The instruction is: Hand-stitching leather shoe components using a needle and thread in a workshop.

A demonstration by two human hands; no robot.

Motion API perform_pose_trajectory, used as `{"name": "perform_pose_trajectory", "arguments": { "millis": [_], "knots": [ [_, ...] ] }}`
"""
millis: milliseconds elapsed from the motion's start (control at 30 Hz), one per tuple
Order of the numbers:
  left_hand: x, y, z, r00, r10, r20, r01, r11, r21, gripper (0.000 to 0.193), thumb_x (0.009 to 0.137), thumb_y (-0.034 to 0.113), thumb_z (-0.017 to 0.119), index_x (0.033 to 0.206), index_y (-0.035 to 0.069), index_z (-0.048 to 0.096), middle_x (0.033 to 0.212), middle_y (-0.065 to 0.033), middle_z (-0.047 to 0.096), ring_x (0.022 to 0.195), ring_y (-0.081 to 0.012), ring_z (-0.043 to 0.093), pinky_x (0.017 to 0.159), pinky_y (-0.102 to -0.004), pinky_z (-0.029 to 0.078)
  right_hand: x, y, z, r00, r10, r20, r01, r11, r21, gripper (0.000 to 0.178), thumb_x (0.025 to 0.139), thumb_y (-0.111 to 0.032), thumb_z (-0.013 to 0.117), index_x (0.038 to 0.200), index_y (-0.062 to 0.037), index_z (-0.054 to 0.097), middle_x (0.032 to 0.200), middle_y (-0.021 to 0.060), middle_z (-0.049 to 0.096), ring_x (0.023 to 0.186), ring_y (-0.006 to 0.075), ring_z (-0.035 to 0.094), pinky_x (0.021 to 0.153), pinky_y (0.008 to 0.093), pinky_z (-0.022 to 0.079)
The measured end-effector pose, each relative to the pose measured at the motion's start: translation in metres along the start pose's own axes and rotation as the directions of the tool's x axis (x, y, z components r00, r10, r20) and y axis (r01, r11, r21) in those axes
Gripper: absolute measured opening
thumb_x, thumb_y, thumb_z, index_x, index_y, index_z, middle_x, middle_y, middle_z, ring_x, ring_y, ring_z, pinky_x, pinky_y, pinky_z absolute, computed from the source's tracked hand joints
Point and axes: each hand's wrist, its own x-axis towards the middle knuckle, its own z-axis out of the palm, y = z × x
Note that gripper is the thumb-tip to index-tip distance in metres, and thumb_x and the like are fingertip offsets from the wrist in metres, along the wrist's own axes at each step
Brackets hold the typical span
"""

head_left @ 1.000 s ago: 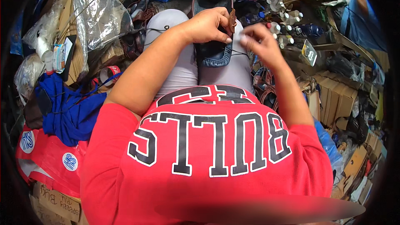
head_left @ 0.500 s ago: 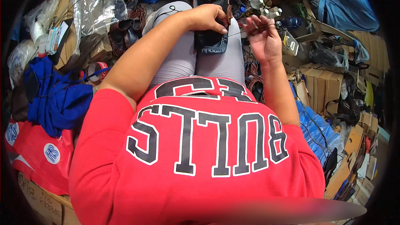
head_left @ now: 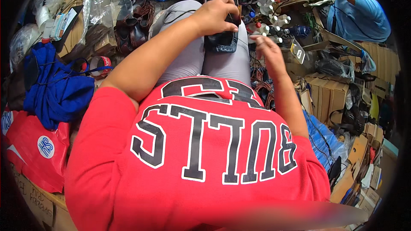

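Observation:
A black leather shoe [head_left: 222, 46] rests across my thighs, its stitched toe toward me and its heel opening pointing away. Gripping the shoe's upper and side is my left hand [head_left: 217, 15], fingers curled over the far right edge and thumb pointing to the right. My right hand [head_left: 270, 53] hovers just right of the shoe, apart from it, with fingertips drawn together. A thin dark thread [head_left: 245, 41] stretches from the toe seam toward those fingertips. The fingers are slightly blurred, and any needle there is too small to make out.
Several small bottles [head_left: 280, 20] stand beyond my right hand. Dark shoes [head_left: 128, 30] lie left of my knees. Blue cloth [head_left: 53, 85] and a red bag [head_left: 38, 154] sit at left; cardboard boxes [head_left: 327, 94] at right. Another person's blue sleeve [head_left: 361, 17] shows far right.
My right hand has come down and left, closer to the shoe, and turned from palm-up to fingers pointing at it. My left hand has shifted slightly away from me on the shoe.

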Motion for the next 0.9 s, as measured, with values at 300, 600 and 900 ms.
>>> {"name": "perform_pose_trajectory", "arguments": {
  "millis": [300, 600, 900],
  "knots": [
    [-0.022, 0.012, -0.006, 0.977, -0.088, 0.193, 0.044, 0.975, 0.219, 0.02, 0.069, 0.016, 0.072, 0.087, 0.009, 0.064, 0.102, -0.0058, 0.058, 0.085, -0.0271, 0.06, 0.075, -0.0349, 0.048, 0.012, -0.017, 0.014, 0.97, -0.242, 0.012, 0.209, 0.811, -0.547, 0.012, 0.083, -0.014, 0.063, 0.089, -0.0054, 0.068, 0.083, 0.0093, 0.063, 0.074, 0.0149, 0.057, 0.066, 0.0258, 0.045],
    [0.015, 0.0, -0.003, 0.913, -0.141, 0.383, 0.135, 0.99, 0.042, 0.031, 0.071, 0.025, 0.073, 0.095, 0.008, 0.064, 0.104, -0.0089, 0.057, 0.099, -0.0262, 0.056, 0.084, -0.033, 0.045, -0.004, 0.033, -0.102, 0.802, -0.402, -0.441, -0.067, 0.674, -0.736, 0.013, 0.081, -0.02, 0.066, 0.087, -0.0089, 0.069, 0.067, 0.0046, 0.055, 0.062, 0.0159, 0.054, 0.058, 0.0313, 0.043],
    [0.013, -0.04, 0.009, 0.876, -0.079, 0.476, 0.158, 0.979, -0.128, 0.03, 0.07, 0.029, 0.074, 0.093, 0.01, 0.07, 0.096, -0.0084, 0.063, 0.093, -0.0234, 0.06, 0.081, -0.0318, 0.045, -0.054, 0.061, -0.25, 0.731, 0.371, -0.573, 0.342, 0.527, 0.778, 0.014, 0.082, 0.004, 0.05, 0.094, 0.007, 0.057, 0.091, 0.0186, 0.064, 0.084, 0.0293, 0.06, 0.081, 0.0396, 0.047]
  ]
}}
